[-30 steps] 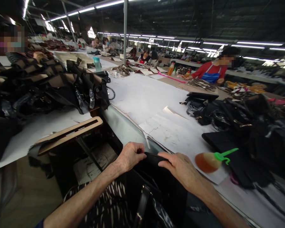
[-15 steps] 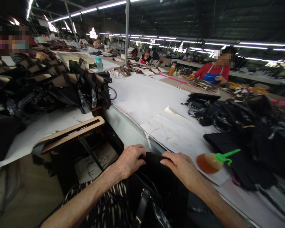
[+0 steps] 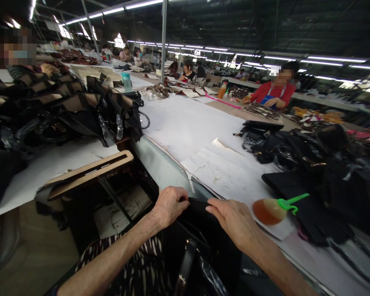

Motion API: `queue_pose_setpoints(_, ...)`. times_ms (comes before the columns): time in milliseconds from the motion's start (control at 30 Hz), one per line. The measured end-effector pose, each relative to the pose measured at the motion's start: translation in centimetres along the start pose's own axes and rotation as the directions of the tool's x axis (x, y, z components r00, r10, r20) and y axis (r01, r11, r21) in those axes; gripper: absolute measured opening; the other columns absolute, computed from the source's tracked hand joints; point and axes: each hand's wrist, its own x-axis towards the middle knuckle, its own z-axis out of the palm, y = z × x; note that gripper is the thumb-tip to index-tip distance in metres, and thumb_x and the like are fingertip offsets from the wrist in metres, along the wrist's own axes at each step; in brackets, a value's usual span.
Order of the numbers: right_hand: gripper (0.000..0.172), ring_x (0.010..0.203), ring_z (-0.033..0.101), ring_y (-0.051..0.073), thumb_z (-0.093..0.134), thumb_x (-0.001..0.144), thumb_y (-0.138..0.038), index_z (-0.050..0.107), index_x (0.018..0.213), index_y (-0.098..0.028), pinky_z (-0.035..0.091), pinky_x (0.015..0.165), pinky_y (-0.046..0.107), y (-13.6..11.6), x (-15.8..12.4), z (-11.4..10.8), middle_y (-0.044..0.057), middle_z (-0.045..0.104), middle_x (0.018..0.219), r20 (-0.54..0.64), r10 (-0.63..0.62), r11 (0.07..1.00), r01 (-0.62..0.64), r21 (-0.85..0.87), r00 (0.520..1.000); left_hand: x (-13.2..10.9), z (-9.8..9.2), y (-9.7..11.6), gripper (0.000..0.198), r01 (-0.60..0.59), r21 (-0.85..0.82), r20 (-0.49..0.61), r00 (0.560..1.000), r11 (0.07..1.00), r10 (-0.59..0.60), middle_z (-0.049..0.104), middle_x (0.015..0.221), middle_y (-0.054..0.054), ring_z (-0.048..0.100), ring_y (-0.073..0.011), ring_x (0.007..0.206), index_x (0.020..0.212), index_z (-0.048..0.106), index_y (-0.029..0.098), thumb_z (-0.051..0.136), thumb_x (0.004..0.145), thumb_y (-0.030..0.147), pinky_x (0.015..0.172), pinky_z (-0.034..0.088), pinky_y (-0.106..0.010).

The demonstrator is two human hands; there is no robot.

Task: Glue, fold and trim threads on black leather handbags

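Note:
A black handbag (image 3: 200, 242) rests in front of my body, its strap with gold-coloured hardware hanging toward me. My left hand (image 3: 172, 205) pinches the bag's upper edge between thumb and curled fingers. A short way to the right, my right hand (image 3: 231, 216) grips the same edge, thumb and fingers pressed together over it. The stretch of edge between the two hands is visible; the inside of the bag is too dark to make out. Clear plastic wrapping shows low on the bag.
Left of my arms stands a slotted wooden form (image 3: 92, 174) on a post. Black bags (image 3: 70, 107) crowd the left table. On the white-covered table (image 3: 188, 123) lie a squeeze bottle (image 3: 268, 211) with a green nozzle and more black bags (image 3: 320, 164). Co-workers sit beyond.
Both hands keep their hold on the bag's edge, with only slight shifts. The view has moved a little. The co-worker in red leans lower.

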Motion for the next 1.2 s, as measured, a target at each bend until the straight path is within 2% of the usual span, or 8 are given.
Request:
queue_pose_setpoints(100,0.015,0.066,0.06,0.021,0.052,0.087,-0.02,0.058,0.073,-0.02,0.032,0.058,0.031,-1.4,-0.1,-0.2,0.003,0.064,0.069,-0.066,0.032,0.989,-0.041,-0.14,0.997,0.0,0.3,0.1,0.011,0.016,0.037,-0.045,0.999,0.999,-0.014,0.058,0.062,0.003,0.052,-0.0121,0.064,0.065,0.062,0.019,0.054,0.072,0.023,0.062,0.035,-0.022)
queue_pose_setpoints(200,0.01,0.072,0.061,0.022,0.056,0.082,-0.013,0.059,0.076,-0.02,0.033,0.061,0.031,-2.8,0.0,-0.4,0.003,0.065,0.073,-0.111,0.07,0.984,-0.087,-0.153,0.991,-0.1,0.4,0.4,0.012,0.039,0.06,-0.066,0.997,0.997,-0.035,0.059,0.062,0.003,0.052,-0.012,0.064,0.065,0.063,0.019,0.053,0.071,0.022,0.063,0.035,-0.023)
queue_pose_setpoints(333,0.01,0.063,0.061,0.021,0.055,0.085,-0.021,0.061,0.077,-0.021,0.03,0.052,0.029,-3.4,0.7,0.1,0.002,0.065,0.068,-0.055,0.107,0.988,-0.113,-0.106,0.993,-0.4,0.3,0.6,0.013,0.066,0.047,-0.072,0.995,0.997,-0.062,0.059,0.06,0.003,0.051,-0.0118,0.062,0.064,0.063,0.019,0.052,0.07,0.021,0.061,0.035,-0.023)
queue_pose_setpoints(500,0.02,0.068,0.059,0.019,0.05,0.087,-0.028,0.061,0.072,-0.021,0.031,0.056,0.028,-2.4,1.1,0.4,0.002,0.066,0.068,-0.007,0.137,0.989,-0.137,0.055,0.991,-0.5,0.2,0.5,0.013,0.063,0.028,-0.075,0.995,0.998,-0.061,0.059,0.06,0.002,0.052,-0.012,0.062,0.063,0.064,0.019,0.053,0.069,0.021,0.062,0.035,-0.023)
queue_pose_setpoints(700,0.027,0.053,0.041,0.012,0.049,0.081,-0.024,0.048,0.054,-0.019,0.025,0.051,0.024,-1.8,1.7,-0.7,-0.004,0.046,0.051,0.088,0.141,0.955,-0.158,0.25,0.986,-0.4,0.2,0.5,0.012,0.063,-0.004,-0.064,0.996,0.998,-0.063,0.059,0.06,0.002,0.052,-0.0119,0.062,0.063,0.064,0.018,0.053,0.068,0.02,0.063,0.036,-0.023)
queue_pose_setpoints(833,0.027,0.052,0.037,0.011,0.052,0.077,-0.026,0.045,0.052,-0.019,0.023,0.051,0.024,-1.6,2.0,-1.1,-0.005,0.039,0.05,0.133,0.138,0.925,-0.176,0.338,0.981,-0.5,-0.2,0.5,0.011,0.074,-0.051,-0.031,0.997,0.996,-0.076,0.057,0.058,0.002,0.051,-0.0121,0.062,0.063,0.064,0.018,0.054,0.067,0.02,0.06,0.036,-0.022)
queue_pose_setpoints(967,0.027,0.051,0.036,0.01,0.051,0.076,-0.027,0.044,0.052,-0.019,0.024,0.05,0.024,-1.3,2.1,-1.0,-0.005,0.037,0.049,0.17,0.129,0.909,-0.185,0.373,0.977,-0.5,-0.7,0.6,0.009,0.107,-0.119,0.016,0.994,0.987,-0.105,0.053,0.054,0.003,0.048,-0.0117,0.059,0.063,0.064,0.017,0.055,0.066,0.02,0.056,0.035,-0.02)
queue_pose_setpoints(1200,0.026,0.052,0.038,0.01,0.053,0.076,-0.029,0.049,0.053,-0.02,0.024,0.051,0.024,-1.5,1.9,-0.8,-0.006,0.041,0.05,0.117,0.148,0.921,-0.18,0.345,0.982,-0.4,-0.6,0.6,0.01,0.13,-0.17,0.027,0.991,0.977,-0.127,0.051,0.052,0.004,0.046,-0.0107,0.056,0.062,0.064,0.016,0.054,0.065,0.019,0.053,0.033,-0.02)
